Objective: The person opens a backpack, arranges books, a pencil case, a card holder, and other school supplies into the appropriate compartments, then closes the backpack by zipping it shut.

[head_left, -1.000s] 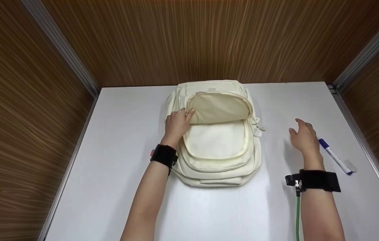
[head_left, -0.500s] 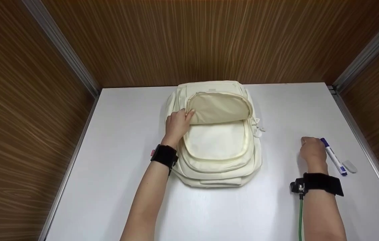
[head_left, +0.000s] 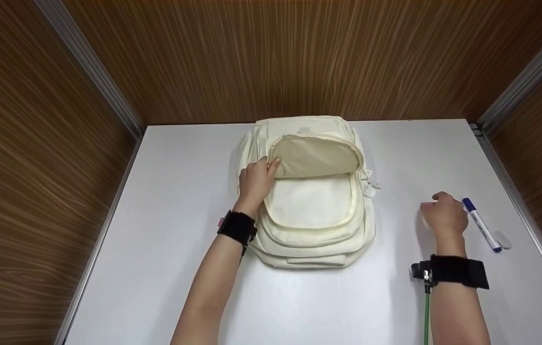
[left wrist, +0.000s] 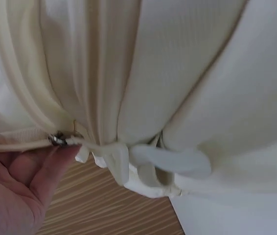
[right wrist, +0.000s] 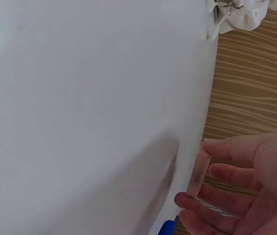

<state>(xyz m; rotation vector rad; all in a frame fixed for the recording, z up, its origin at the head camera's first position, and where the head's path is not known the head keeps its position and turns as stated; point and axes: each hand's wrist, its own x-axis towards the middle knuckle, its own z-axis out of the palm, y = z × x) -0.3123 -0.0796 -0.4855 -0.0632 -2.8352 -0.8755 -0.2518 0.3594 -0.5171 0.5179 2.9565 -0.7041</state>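
A cream backpack (head_left: 316, 242) lies on the white table, its front pocket unzipped and the pocket flap (head_left: 319, 155) folded up. My left hand (head_left: 255, 182) grips the flap's left edge; in the left wrist view, the left fingers (left wrist: 50, 171) pinch it close to the zipper. Off to the right, my right hand (head_left: 446, 218) is just above the table. Between its thumb and fingers it pinches a small pale eraser-like block (right wrist: 198, 174), seen clearly only in the right wrist view. Beside that hand lies a white marker (head_left: 481, 224) with blue ends.
A small translucent grey piece (head_left: 502, 239) lies by the marker's lower end. Wood-grain panels (head_left: 299, 57) wall the table (head_left: 180, 191) at the back and both sides. A green cable (head_left: 426, 311) runs from the right wrist strap.
My right hand has come down beside the marker, taken hold of the small pale block and risen slightly leftward with it. The left hand keeps its grip on the flap.
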